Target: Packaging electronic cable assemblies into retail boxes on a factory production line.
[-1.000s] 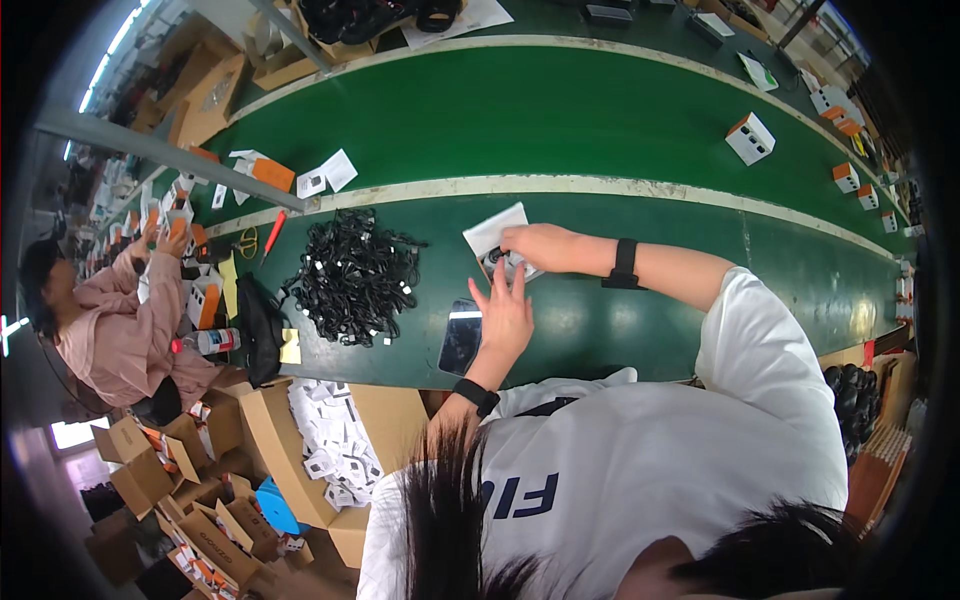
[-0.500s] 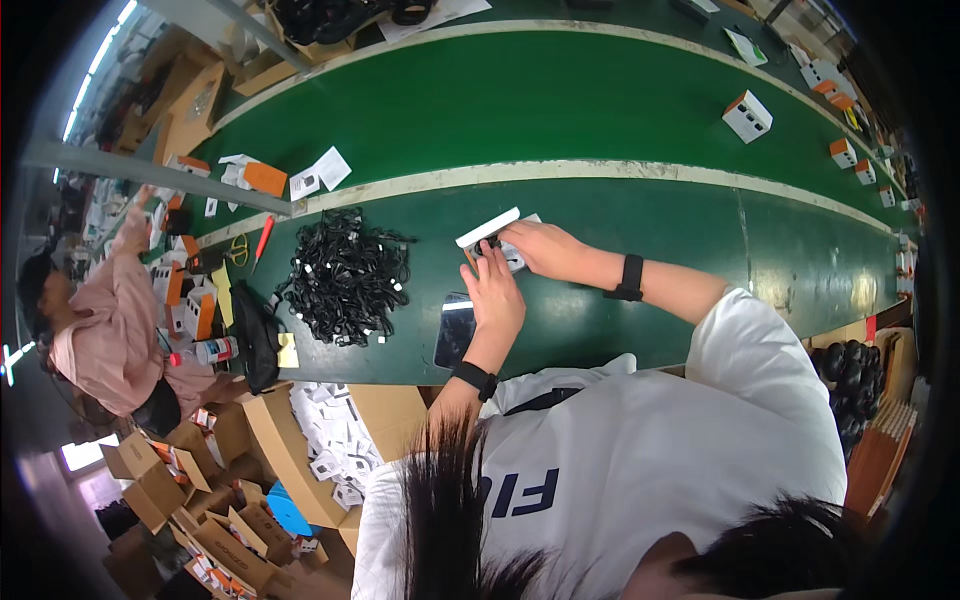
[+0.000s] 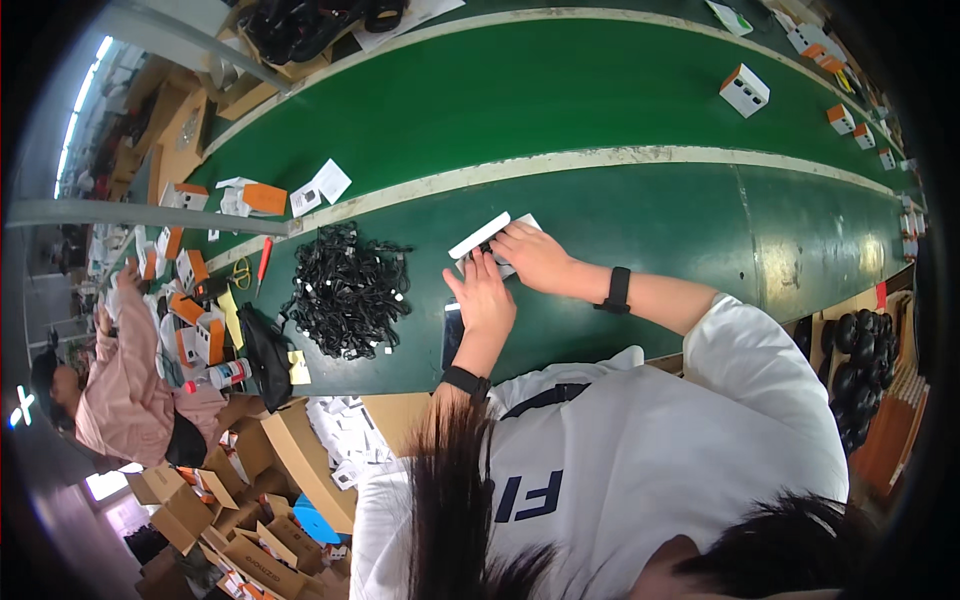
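Note:
On the green bench in front of me stands a small white box with its lid flap raised. My right hand is closed on its right side, fingers bent over the edge. My left hand reaches in from the near side, thumb apart and fingers stretched over the opening. Both hands cover most of the inside; some dark content shows between the fingers. A dark smartphone lies beside my left wrist. Left of the hands is a large heap of black cables with small white ends.
Left of the cables lie a red-handled tool, yellow scissors and a black bag. A co-worker in pink is at the far left. An orange-and-white box sits on the green belt. Below the bench, a carton holds white pieces.
My view has shifted slightly. My fingers have moved a little further over the box, whose flap remains up. At the left, the co-worker's arm has come down.

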Action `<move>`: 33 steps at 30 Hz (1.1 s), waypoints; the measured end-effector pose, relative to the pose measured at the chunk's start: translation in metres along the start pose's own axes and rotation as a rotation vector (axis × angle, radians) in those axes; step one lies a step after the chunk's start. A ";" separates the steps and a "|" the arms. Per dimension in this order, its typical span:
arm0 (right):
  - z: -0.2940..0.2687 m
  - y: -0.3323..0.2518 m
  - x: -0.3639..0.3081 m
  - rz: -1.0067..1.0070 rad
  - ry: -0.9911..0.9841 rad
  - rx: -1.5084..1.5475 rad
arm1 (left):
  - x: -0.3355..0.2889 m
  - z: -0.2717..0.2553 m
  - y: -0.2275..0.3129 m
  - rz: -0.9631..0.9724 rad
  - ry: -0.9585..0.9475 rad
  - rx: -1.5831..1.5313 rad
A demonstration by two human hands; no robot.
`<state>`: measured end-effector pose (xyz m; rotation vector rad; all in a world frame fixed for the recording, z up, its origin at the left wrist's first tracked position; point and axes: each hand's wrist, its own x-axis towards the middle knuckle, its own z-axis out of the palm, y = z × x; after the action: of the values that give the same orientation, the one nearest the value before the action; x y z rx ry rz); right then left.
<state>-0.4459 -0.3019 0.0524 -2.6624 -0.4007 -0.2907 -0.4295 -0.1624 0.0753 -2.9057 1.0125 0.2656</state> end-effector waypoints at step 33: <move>-0.023 -0.008 -0.012 0.217 0.500 0.483 | 0.013 0.010 -0.009 0.081 0.389 -0.021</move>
<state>-0.4625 -0.3081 0.0730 -2.0455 -0.0125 -0.6743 -0.4157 -0.1625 0.0626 -3.0055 1.1800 -0.3022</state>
